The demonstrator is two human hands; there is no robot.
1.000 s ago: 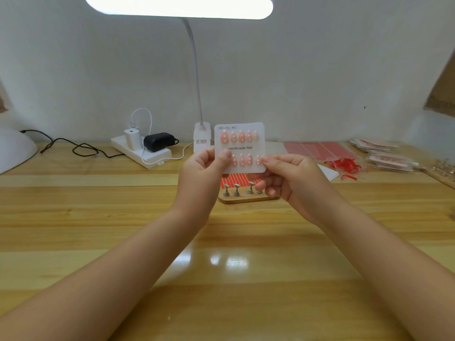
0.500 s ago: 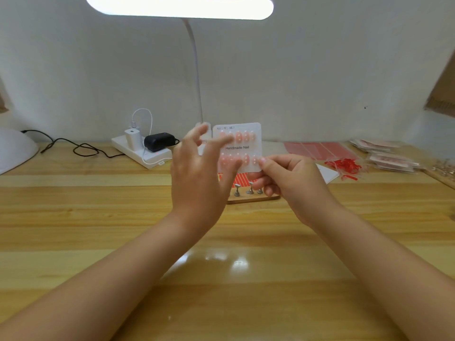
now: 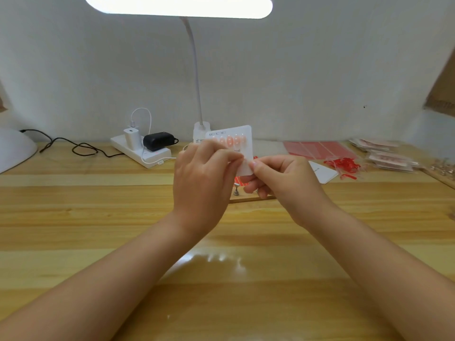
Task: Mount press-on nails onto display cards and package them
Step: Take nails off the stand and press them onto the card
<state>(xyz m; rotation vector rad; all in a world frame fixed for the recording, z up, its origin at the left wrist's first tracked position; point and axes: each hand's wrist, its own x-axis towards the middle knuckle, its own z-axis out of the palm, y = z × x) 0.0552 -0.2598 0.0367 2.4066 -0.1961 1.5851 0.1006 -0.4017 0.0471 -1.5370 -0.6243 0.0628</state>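
Head view is showing the white display card (image 3: 242, 153) being held upright above the wooden desk (image 3: 123, 217), likely so the lamp (image 3: 179, 6) lights its pink press-on nails (image 3: 231, 141) for checking. Pinching its lower right corner is the right hand (image 3: 278, 178); the left hand (image 3: 202, 178) is curling fingertips onto the card's face, seemingly pressing a nail down. Half a second earlier that left hand was spread open, off the card.

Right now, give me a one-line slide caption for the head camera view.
Both hands, left hand and right hand, hold a nail card upright above the wooden desk.
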